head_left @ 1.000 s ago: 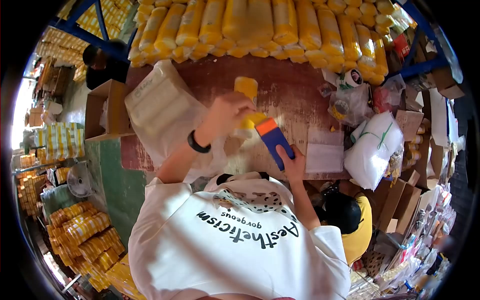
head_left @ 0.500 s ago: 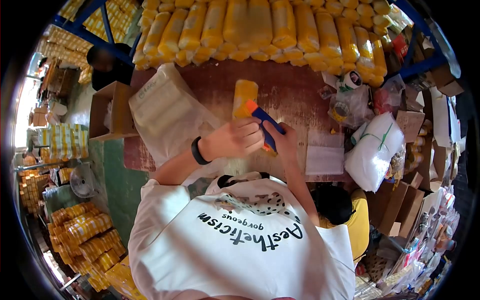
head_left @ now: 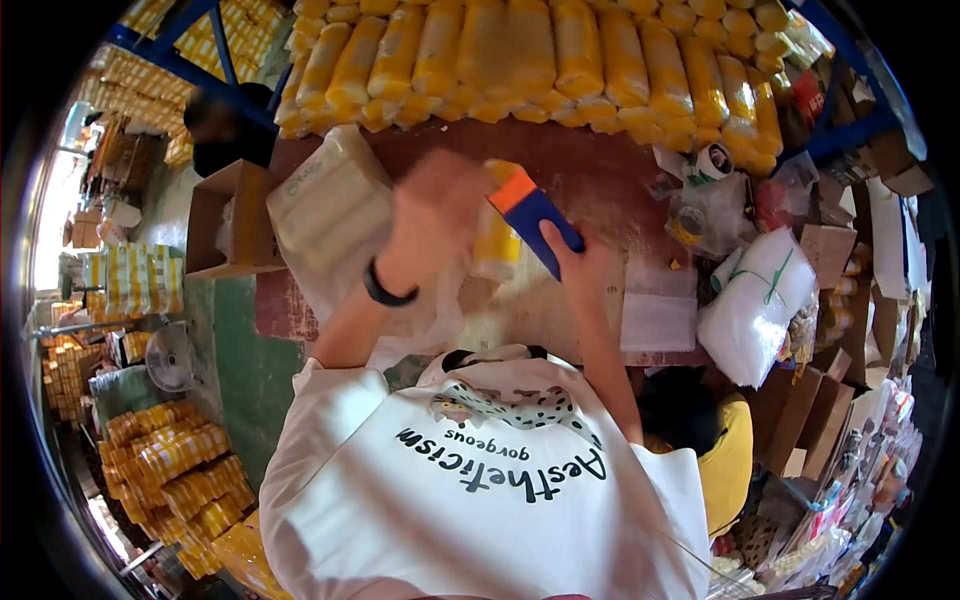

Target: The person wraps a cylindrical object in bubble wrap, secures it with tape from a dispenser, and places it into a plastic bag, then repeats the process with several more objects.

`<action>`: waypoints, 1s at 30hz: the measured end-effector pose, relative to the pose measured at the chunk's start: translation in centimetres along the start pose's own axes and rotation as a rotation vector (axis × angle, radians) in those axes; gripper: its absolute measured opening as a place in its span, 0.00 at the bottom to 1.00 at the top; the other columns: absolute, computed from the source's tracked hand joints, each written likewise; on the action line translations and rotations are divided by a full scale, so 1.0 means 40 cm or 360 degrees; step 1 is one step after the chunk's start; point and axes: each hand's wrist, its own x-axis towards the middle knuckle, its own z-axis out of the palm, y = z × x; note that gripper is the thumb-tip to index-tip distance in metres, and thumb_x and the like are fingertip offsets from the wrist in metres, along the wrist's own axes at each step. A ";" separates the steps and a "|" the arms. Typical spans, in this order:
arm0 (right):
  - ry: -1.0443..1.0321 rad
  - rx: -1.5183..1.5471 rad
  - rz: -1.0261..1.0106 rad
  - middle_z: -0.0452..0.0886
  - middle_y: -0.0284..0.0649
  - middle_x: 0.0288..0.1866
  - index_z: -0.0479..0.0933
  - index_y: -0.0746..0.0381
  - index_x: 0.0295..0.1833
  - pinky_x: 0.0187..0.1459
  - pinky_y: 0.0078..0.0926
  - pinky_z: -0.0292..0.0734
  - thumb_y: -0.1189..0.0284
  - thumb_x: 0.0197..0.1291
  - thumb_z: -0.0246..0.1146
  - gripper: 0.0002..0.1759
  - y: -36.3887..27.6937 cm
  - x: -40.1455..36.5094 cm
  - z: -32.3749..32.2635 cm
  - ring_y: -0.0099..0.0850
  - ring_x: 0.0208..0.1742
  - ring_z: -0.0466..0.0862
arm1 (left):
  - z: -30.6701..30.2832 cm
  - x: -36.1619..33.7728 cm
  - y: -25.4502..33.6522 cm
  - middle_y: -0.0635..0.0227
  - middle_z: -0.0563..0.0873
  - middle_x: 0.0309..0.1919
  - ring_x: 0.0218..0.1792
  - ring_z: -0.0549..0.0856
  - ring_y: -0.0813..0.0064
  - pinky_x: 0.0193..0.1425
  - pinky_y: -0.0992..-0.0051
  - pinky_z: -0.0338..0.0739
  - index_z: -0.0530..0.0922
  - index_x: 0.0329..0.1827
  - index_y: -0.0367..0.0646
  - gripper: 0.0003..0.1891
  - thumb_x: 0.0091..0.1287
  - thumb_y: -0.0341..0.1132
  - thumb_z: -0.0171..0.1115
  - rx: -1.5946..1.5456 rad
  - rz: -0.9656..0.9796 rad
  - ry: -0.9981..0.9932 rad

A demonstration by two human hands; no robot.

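My right hand (head_left: 583, 262) grips a flat, slim blue-and-orange box-like piece (head_left: 540, 222); its orange end points up and to the left. My left hand (head_left: 435, 210), with a black band at the wrist, is smeared by motion and apart from that piece, so its fingers cannot be made out. Behind both hands, a yellow-and-white wrapped roll (head_left: 495, 252) lies on the worn red table (head_left: 590, 160), partly hidden. Left of my left hand is a clear plastic bag of pale wrapped packs (head_left: 335, 195).
Stacked yellow wrapped rolls (head_left: 500, 50) line the table's back. An open cardboard box (head_left: 235, 220) stands at the left. On the right are a white plastic sack (head_left: 755, 305) and tape rolls in a bag (head_left: 705, 215). A person in yellow (head_left: 725, 460) is close by my right side.
My left hand has come off the blue-and-orange piece and moved up and left. My right hand still holds the piece, now turned to show its broad face.
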 end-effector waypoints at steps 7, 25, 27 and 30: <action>-0.0048 -0.0491 -0.0457 0.71 0.39 0.14 0.75 0.66 0.26 0.20 0.26 0.68 0.50 0.51 0.69 0.27 -0.023 -0.088 -0.055 0.27 0.15 0.72 | 0.003 0.017 -0.156 0.61 0.83 0.25 0.27 0.83 0.67 0.34 0.76 0.77 0.81 0.34 0.36 0.05 0.54 0.25 0.64 -0.0694 -0.0898 0.0068; -0.0227 0.0304 0.0256 0.77 0.40 0.19 0.79 0.69 0.28 0.24 0.27 0.69 0.50 0.54 0.67 0.28 0.017 -0.034 0.015 0.26 0.21 0.77 | 0.047 -0.050 0.123 0.67 0.77 0.27 0.35 0.81 0.71 0.43 0.71 0.77 0.77 0.30 0.41 0.08 0.46 0.31 0.62 0.0298 0.0939 -0.0403; -0.0316 0.0401 0.0454 0.79 0.40 0.21 0.79 0.70 0.28 0.26 0.28 0.70 0.50 0.53 0.68 0.28 0.016 -0.010 0.054 0.26 0.22 0.77 | 0.061 -0.072 0.192 0.68 0.77 0.30 0.39 0.80 0.73 0.45 0.72 0.77 0.77 0.31 0.41 0.09 0.47 0.31 0.62 0.0438 0.1341 -0.0171; -0.0225 0.0138 0.0369 0.80 0.37 0.25 0.81 0.71 0.32 0.31 0.28 0.73 0.51 0.51 0.70 0.29 0.091 0.047 0.136 0.27 0.27 0.79 | 0.065 -0.069 0.272 0.70 0.78 0.37 0.41 0.80 0.76 0.47 0.75 0.76 0.76 0.38 0.40 0.09 0.54 0.29 0.61 0.0130 0.1358 -0.0254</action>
